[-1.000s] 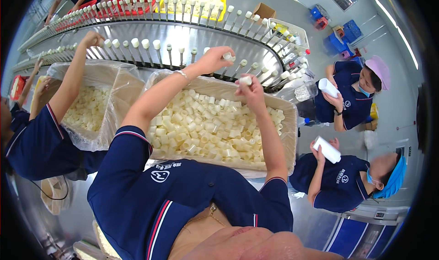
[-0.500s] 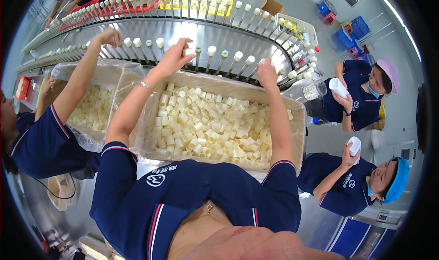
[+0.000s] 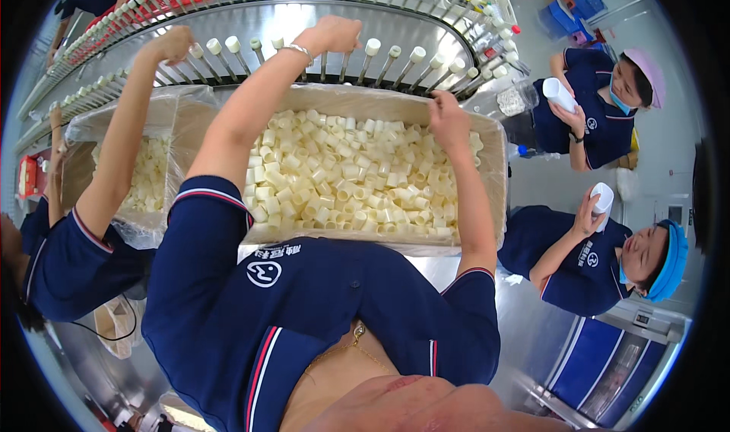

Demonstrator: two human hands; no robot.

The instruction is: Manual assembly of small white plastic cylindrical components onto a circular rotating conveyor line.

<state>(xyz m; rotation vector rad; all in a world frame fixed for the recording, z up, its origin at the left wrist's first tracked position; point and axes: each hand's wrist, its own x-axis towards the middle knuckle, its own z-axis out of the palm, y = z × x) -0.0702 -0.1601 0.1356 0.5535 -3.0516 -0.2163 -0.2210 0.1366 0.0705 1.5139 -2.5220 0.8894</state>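
My left hand (image 3: 333, 35) reaches over the near row of upright metal rods, its fingers closed at the top of one rod; whatever they grip is hidden. White caps (image 3: 372, 47) top most rods around it. My right hand (image 3: 449, 120) hangs at the far right part of a plastic-lined carton (image 3: 365, 97), just below the rods. Its fingers are curled, and I cannot see what is in them. Many short cream plastic sleeves (image 3: 342, 173) lie loose in the carton, between my forearms.
The rods stand along a curved metal conveyor (image 3: 304, 21). At left a co-worker's arm (image 3: 125, 120) crosses a second lined carton (image 3: 182, 120). Two people at right hold white containers (image 3: 560, 95). A white basket (image 3: 487, 2) stands beyond the conveyor's bend.
My left hand has moved forward and right along the rods. My right hand has dropped back from a rod top to the carton's far side. The whole view has shifted.
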